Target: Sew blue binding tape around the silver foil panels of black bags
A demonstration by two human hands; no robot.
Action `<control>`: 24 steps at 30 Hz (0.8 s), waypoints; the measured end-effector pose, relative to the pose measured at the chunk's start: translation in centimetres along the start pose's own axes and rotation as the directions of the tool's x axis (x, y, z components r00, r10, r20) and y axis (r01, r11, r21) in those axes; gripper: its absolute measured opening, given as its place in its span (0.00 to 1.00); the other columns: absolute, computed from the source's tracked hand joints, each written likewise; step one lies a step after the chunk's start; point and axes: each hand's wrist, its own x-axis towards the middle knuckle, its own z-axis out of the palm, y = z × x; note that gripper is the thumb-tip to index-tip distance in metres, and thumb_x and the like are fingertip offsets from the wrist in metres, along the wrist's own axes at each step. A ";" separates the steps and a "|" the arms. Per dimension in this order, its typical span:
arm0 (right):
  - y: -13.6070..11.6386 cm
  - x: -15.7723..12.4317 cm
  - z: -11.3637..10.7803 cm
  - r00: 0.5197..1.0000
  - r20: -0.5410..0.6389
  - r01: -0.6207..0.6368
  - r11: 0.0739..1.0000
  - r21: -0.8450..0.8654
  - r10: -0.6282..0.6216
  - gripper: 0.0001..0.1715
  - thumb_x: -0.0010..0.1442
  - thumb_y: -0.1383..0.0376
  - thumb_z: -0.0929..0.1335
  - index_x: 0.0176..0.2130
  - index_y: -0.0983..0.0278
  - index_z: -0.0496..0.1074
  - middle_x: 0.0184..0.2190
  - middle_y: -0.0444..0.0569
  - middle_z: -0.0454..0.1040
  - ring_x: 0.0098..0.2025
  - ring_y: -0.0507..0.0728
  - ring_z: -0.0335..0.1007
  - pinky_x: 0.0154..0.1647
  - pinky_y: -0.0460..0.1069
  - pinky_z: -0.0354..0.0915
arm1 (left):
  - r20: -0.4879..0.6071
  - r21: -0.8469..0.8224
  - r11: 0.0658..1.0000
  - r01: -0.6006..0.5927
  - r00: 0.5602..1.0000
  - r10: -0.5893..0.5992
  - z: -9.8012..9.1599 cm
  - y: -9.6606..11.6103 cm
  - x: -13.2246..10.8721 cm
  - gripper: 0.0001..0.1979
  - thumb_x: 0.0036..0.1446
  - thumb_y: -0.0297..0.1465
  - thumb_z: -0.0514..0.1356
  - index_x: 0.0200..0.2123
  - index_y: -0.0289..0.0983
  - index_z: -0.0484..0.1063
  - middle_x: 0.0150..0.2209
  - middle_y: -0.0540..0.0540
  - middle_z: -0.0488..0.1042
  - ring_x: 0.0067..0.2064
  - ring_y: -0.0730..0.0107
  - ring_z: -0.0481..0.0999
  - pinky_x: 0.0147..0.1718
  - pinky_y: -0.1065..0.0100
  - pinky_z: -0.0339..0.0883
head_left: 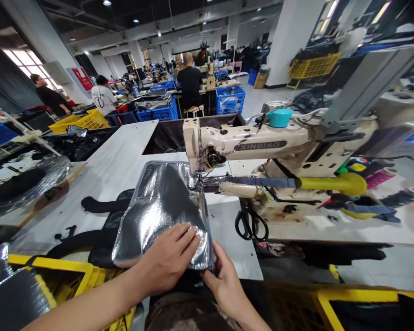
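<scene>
A shiny silver foil-faced panel [158, 202] with dark binding along its edge lies on the white sewing table. Its right edge runs under the needle and presser foot of a cream sewing machine [251, 142]. My left hand [169, 257] rests flat on the panel's lower part, fingers stretched out. At the lower right corner, my right hand [222, 280] pinches the panel's bound edge between thumb and fingers. Grey binding tape [262, 181] stretches from the right along the machine's lower arm to the needle area.
Black-handled scissors [251, 224] hang below the machine arm. Black straps [103, 204] lie left of the panel. Yellow crates [65, 266] stand at the lower left and lower right. A turquoise cup [280, 118] tops the machine; thread cones [382, 179] stand right. Several people sit or stand beyond.
</scene>
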 end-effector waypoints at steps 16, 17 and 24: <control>-0.8 10.0 -0.4 1.000 0.015 -0.027 0.986 0.165 0.025 0.38 0.53 0.62 0.79 0.61 0.58 0.70 0.41 0.48 0.83 0.41 0.59 0.79 0.45 0.51 0.73 | -0.116 0.089 0.977 -0.195 0.972 0.205 3.0 -9.1 5.0 0.19 0.70 0.28 0.56 0.62 0.34 0.70 0.63 0.36 0.73 0.65 0.54 0.71 0.64 0.52 0.68; -0.9 10.6 -0.4 1.000 0.011 -0.024 0.987 0.156 0.022 0.38 0.53 0.62 0.79 0.60 0.58 0.71 0.39 0.47 0.83 0.40 0.59 0.78 0.44 0.51 0.72 | -0.126 0.094 0.977 -0.193 0.971 0.204 3.2 -9.6 5.3 0.19 0.70 0.28 0.56 0.62 0.35 0.70 0.63 0.36 0.73 0.65 0.53 0.71 0.64 0.52 0.69; -1.2 14.5 0.1 0.997 -0.071 -0.006 0.993 0.121 0.015 0.35 0.50 0.67 0.76 0.58 0.60 0.73 0.34 0.42 0.82 0.34 0.54 0.74 0.38 0.47 0.67 | -0.216 0.088 0.976 -0.201 0.952 0.215 4.3 -13.1 7.4 0.18 0.71 0.27 0.58 0.62 0.38 0.71 0.61 0.38 0.76 0.67 0.57 0.71 0.63 0.52 0.71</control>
